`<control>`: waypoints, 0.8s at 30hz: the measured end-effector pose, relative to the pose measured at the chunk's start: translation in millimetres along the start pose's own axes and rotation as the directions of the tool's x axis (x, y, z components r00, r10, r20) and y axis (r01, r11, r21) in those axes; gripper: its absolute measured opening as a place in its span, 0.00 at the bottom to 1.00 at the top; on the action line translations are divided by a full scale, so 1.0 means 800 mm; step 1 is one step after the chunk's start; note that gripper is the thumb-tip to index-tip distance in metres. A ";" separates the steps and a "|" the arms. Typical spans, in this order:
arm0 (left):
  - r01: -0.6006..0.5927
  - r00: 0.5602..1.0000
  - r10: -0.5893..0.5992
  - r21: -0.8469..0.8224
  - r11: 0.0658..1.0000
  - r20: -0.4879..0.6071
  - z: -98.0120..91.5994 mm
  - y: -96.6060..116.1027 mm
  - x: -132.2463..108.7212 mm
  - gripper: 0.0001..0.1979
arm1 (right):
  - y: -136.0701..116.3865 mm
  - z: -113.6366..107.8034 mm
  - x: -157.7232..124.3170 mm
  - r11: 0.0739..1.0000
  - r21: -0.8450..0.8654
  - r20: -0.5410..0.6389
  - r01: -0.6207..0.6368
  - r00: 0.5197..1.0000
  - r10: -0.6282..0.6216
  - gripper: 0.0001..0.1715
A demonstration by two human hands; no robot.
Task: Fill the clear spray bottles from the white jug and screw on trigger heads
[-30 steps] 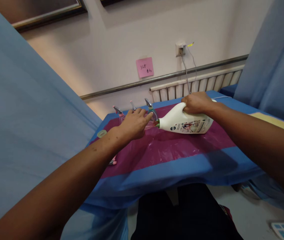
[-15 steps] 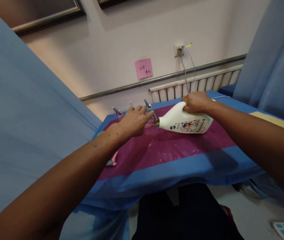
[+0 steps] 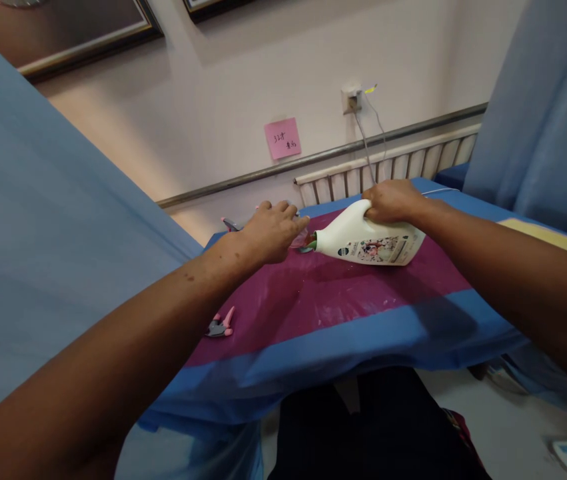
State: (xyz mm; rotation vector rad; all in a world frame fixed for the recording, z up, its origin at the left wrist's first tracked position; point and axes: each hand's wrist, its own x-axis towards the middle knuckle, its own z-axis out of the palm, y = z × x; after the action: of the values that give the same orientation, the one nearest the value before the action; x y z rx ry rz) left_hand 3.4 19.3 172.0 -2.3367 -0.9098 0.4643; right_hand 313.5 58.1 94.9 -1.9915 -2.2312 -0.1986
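Note:
My right hand (image 3: pixel 392 201) grips the handle of a white detergent jug (image 3: pixel 370 243) that is tipped on its side, spout pointing left. My left hand (image 3: pixel 270 231) is curled around a small clear bottle (image 3: pixel 300 239) right at the jug's green spout; the bottle is mostly hidden behind my fingers. Both rest over a magenta plastic sheet (image 3: pixel 343 293) spread on a blue-covered table (image 3: pixel 363 340).
A spray trigger head (image 3: pixel 232 225) pokes up behind my left hand. A small grey and pink trigger piece (image 3: pixel 220 326) lies at the sheet's left edge. Blue drapes hang at left and right. A radiator (image 3: pixel 388 170), wall socket and pink note sit behind.
My left hand has closed in over the small bottle and now hides the spray heads behind it. The view has shifted slightly, and the jug stays tipped toward the bottle.

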 end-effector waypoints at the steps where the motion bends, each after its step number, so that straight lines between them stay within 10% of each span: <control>1: 0.001 1.000 -0.001 -0.001 1.000 0.000 -0.002 0.000 0.001 0.37 | 0.000 0.000 0.000 1.000 0.001 0.001 0.001 1.000 -0.001 0.22; 24: -0.161 0.979 0.179 0.179 0.971 -0.093 -0.028 0.000 0.014 0.30 | 0.009 0.002 0.000 0.999 0.033 0.021 0.000 1.000 -0.001 0.23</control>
State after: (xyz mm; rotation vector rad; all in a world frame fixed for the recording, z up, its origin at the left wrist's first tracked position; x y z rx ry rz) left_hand 22.4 18.2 188.6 -2.2664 -0.5969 0.4606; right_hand 320.5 59.4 93.2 -1.9850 -2.2327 -0.1405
